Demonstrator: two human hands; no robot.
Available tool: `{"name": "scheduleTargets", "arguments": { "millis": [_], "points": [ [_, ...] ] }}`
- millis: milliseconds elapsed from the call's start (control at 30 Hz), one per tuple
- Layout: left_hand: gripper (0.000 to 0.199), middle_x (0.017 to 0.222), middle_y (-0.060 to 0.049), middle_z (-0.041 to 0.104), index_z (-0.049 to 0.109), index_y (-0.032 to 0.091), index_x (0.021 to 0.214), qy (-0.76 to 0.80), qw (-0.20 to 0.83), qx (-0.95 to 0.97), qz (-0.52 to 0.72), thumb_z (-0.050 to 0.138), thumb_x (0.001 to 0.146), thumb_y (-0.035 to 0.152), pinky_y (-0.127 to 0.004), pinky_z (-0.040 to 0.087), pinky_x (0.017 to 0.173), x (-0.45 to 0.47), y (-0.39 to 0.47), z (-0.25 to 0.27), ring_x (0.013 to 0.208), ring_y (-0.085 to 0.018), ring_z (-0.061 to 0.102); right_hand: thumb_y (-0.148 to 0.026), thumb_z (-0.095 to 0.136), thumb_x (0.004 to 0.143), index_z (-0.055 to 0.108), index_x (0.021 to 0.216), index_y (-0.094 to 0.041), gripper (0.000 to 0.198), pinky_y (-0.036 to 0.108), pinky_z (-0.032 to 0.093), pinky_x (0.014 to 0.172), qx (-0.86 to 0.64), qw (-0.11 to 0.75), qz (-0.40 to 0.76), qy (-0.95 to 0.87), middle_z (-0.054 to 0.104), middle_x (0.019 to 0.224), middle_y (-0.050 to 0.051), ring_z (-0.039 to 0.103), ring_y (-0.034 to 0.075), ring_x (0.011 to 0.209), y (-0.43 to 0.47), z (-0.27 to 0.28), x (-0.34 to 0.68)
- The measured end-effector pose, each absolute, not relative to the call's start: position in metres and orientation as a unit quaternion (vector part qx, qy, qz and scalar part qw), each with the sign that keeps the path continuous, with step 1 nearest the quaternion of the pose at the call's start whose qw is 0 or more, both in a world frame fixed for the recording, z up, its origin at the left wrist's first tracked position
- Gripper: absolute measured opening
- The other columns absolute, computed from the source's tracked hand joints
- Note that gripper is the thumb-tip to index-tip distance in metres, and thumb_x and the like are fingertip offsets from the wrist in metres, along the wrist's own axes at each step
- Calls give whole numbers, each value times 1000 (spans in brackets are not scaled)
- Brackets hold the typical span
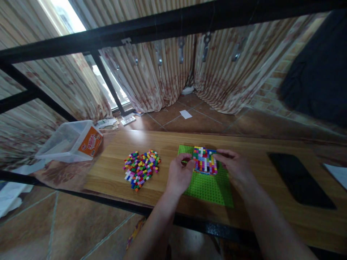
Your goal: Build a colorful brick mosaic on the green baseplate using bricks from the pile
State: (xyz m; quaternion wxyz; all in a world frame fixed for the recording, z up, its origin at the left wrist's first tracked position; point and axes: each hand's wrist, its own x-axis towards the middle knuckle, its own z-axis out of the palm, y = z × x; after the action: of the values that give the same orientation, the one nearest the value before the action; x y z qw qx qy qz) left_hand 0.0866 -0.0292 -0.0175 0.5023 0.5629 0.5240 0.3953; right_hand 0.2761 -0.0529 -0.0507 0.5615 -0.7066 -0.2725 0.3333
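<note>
A many-coloured block built of small toy bricks (204, 162) sits on the upper part of a green studded baseplate (208, 189). My left hand (181, 173) is at the block's left side, with curved fingers and a gap between thumb and index finger. From the other side, my right hand (234, 164) reaches in with its fingers stretched to the block's upper right edge. Its fingertips seem to touch the bricks there. Whether a small brick lies under the fingertips of either hand I cannot make out. A pile of loose toy bricks (142, 168) is spread left of the baseplate.
The wooden table (114, 184) carries everything, with a dark flat tablet-like slab (300, 180) at the right and white paper (337, 175) beyond it. A clear plastic box (67, 144) with an orange label stands past the left end. A black metal bar (151, 27) crosses above.
</note>
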Motion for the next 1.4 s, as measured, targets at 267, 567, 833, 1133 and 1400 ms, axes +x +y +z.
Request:
{"name": "scheduleTargets", "arguments": {
  "millis": [267, 567, 833, 1133, 1400],
  "points": [
    [16, 81, -3, 72, 72, 15, 91, 521, 499, 569, 395, 65, 78, 16, -24, 45, 63, 86, -28, -19, 65, -12, 61, -34, 87, 51, 78, 93, -23, 44, 33, 54, 59, -643, 566, 446, -257, 77, 78, 4, 70, 21, 65, -53, -45, 281],
    [23, 85, -3, 73, 73, 17, 101, 524, 508, 585, 355, 64, 80, 19, -25, 47, 63, 89, -31, -27, 65, -13, 60, -27, 88, 52, 78, 97, -21, 47, 32, 52, 52, -662, 503, 510, -222, 75, 68, 4, 69, 21, 57, -47, -40, 292],
    [23, 92, -6, 74, 74, 17, 101, 512, 490, 617, 342, 61, 81, 17, -25, 49, 66, 90, -34, -27, 72, -16, 64, -37, 89, 45, 77, 87, -20, 47, 26, 41, 48, -678, 538, 429, -258, 71, 64, 0, 57, 13, 50, -49, -40, 285],
    [24, 98, -8, 75, 73, 18, 101, 516, 471, 635, 329, 61, 81, 16, -27, 50, 68, 90, -34, -25, 73, -16, 64, -44, 87, 52, 75, 75, -21, 34, 28, 45, 54, -676, 578, 333, -312, 70, 66, 1, 57, 14, 56, -54, -48, 280],
    [26, 100, -8, 75, 73, 18, 103, 519, 469, 641, 317, 59, 81, 15, -30, 50, 73, 90, -37, -19, 77, -19, 65, -42, 84, 61, 78, 80, -23, 28, 35, 55, 70, -681, 569, 299, -351, 76, 79, 4, 68, 20, 71, -54, -55, 282]
  ]
}}
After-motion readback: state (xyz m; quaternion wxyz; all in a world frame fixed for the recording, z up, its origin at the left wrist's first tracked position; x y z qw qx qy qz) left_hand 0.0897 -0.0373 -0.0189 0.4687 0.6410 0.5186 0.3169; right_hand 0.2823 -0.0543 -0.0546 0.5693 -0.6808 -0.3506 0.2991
